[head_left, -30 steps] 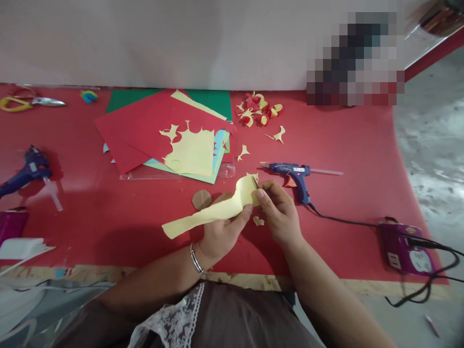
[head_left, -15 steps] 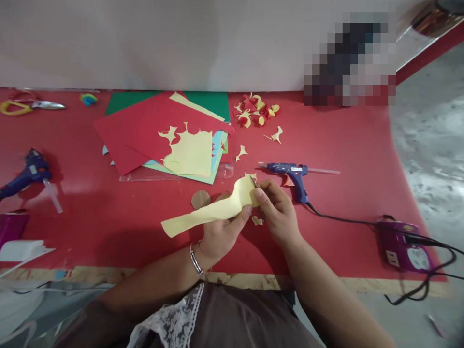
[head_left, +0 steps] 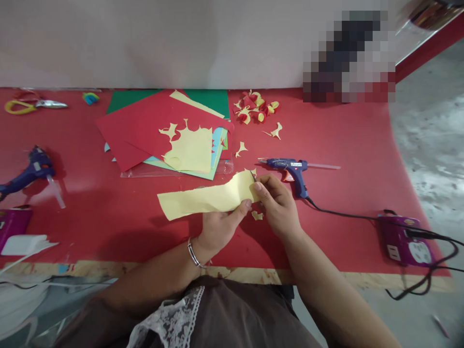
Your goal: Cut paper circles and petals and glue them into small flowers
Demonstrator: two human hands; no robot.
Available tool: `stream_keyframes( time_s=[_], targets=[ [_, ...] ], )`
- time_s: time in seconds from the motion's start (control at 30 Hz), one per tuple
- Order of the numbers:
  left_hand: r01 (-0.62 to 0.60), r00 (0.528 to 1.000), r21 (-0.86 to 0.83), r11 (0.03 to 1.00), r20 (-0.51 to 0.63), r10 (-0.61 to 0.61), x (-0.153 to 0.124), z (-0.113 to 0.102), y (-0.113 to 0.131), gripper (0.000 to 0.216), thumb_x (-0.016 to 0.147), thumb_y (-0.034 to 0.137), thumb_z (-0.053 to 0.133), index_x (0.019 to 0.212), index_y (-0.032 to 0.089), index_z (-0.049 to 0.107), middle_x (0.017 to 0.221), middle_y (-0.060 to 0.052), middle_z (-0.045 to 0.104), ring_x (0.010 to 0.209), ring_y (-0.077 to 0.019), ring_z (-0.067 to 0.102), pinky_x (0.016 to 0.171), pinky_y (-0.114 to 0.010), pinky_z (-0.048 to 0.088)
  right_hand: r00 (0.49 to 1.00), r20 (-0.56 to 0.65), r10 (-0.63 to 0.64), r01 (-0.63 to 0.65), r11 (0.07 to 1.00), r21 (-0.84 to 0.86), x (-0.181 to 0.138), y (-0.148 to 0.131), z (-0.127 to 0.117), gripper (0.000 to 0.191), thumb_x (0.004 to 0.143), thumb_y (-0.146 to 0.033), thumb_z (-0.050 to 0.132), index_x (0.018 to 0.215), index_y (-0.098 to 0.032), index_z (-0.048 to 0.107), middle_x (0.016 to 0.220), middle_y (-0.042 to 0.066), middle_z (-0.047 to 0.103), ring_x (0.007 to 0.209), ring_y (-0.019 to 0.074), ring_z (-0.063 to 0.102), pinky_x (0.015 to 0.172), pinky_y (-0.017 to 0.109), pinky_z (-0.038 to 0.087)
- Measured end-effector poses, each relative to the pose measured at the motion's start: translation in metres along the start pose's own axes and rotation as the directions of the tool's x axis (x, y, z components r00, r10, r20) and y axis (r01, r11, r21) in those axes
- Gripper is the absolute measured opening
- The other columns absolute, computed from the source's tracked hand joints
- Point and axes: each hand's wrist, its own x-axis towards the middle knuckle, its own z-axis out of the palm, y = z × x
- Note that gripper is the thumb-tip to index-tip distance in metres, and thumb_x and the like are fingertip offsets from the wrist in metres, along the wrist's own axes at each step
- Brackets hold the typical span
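The person wears a dark brown garment (head_left: 250, 314), softly creased at 6 o'clock. Toward 7 o'clock, white floral lace (head_left: 174, 316) with a pale, toothed edging falls across it. A brown sleeve (head_left: 83, 319) shows at 8 o'clock. 1 slim, shiny silver bangle (head_left: 193, 253) circles the wrist of the left hand (head_left: 219, 229).

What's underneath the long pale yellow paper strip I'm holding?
Your left hand sits beneath the strip, thumb pressed on top, above the flat red tabletop. The strip largely hides that hand's other fingers, plus the tabletop directly below.
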Motion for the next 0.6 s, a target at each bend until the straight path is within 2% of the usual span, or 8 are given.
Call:
stream_keyframes(
  time_s=[0.1,0.17,0.27,0.3,0.4,0.47,0.6],
  targets=[
    [0.115,0.993,-0.135,0.984,-0.018,-0.118,0.001,0.002,0.003,0.025,0.089,0.049,0.086,0.088,0.024,0.084,0.087,-0.007,0.085,0.083,-0.0276,0.083,0.093,-0.048,0.07,0.999,-0.01,-0.037,0.037,0.999,-0.032,0.001,-0.003,0.0,0.045,0.096,-0.068,0.074,0.089,-0.025,0.061,0.071,-0.004,0.049,0.057,0.0112,0.041,0.048,0.026,0.035],
    [0.18,0.977,-0.197,0.964,-0.074,-0.198,0.005,0.0,0.003,0.028,0.084,0.05,0.091,0.083,0.023,0.082,0.083,-0.007,0.084,0.078,-0.026,0.081,0.085,-0.045,0.07,0.998,-0.024,-0.055,0.054,0.997,-0.053,0.002,-0.004,-0.001,0.047,0.095,-0.069,0.074,0.089,-0.024,0.061,0.07,-0.004,0.049,0.058,0.0113,0.04,0.05,0.026,0.034],
    [0.218,0.933,-0.299,0.929,-0.216,-0.288,0.02,-0.009,0.003,0.03,0.08,0.047,0.094,0.077,0.02,0.079,0.079,-0.006,0.082,0.074,-0.0204,0.078,0.079,-0.036,0.067,0.998,-0.035,-0.056,0.054,0.997,-0.047,0.004,-0.004,-0.001,0.05,0.093,-0.072,0.076,0.091,-0.024,0.061,0.072,-0.005,0.05,0.06,0.0109,0.039,0.053,0.026,0.033],
    [0.193,0.903,-0.368,0.91,-0.297,-0.311,0.027,-0.013,0.003,0.03,0.081,0.046,0.092,0.078,0.02,0.078,0.078,-0.005,0.08,0.072,-0.0178,0.076,0.075,-0.033,0.066,0.998,-0.038,-0.056,0.055,0.998,-0.042,0.005,-0.003,-0.001,0.051,0.091,-0.072,0.077,0.091,-0.024,0.06,0.073,-0.005,0.05,0.06,0.0108,0.039,0.053,0.026,0.033],
    [0.191,0.855,-0.522,0.831,-0.327,-0.402,0.049,-0.029,0.002,0.026,0.077,0.04,0.09,0.082,0.019,0.076,0.079,-0.002,0.077,0.068,-0.0114,0.07,0.06,-0.022,0.056,0.996,-0.06,-0.063,0.062,0.998,-0.019,0.007,-0.002,-0.001,0.054,0.086,-0.072,0.082,0.089,-0.024,0.057,0.073,-0.005,0.048,0.062,0.011,0.039,0.053,0.026,0.033],
    [0.157,0.842,-0.594,0.789,-0.337,-0.421,0.059,-0.039,0.0,0.026,0.074,0.036,0.092,0.083,0.019,0.073,0.079,0.0,0.075,0.071,-0.0089,0.07,0.062,-0.018,0.055,0.994,-0.082,-0.071,0.071,0.997,0.004,0.009,-0.001,-0.003,0.054,0.086,-0.072,0.083,0.089,-0.025,0.058,0.074,-0.005,0.048,0.062,0.011,0.04,0.053,0.027,0.033],
    [0.22,0.87,-0.654,0.724,-0.203,-0.448,0.063,-0.046,-0.004,0.036,0.075,0.042,0.094,0.078,0.02,0.066,0.077,0.001,0.07,0.065,-0.0073,0.065,0.057,-0.018,0.052,0.985,-0.138,-0.103,0.104,0.995,0.0,0.01,0.001,-0.006,0.052,0.087,-0.071,0.082,0.09,-0.025,0.058,0.075,-0.004,0.048,0.061,0.0106,0.039,0.052,0.027,0.032]
  ],
)
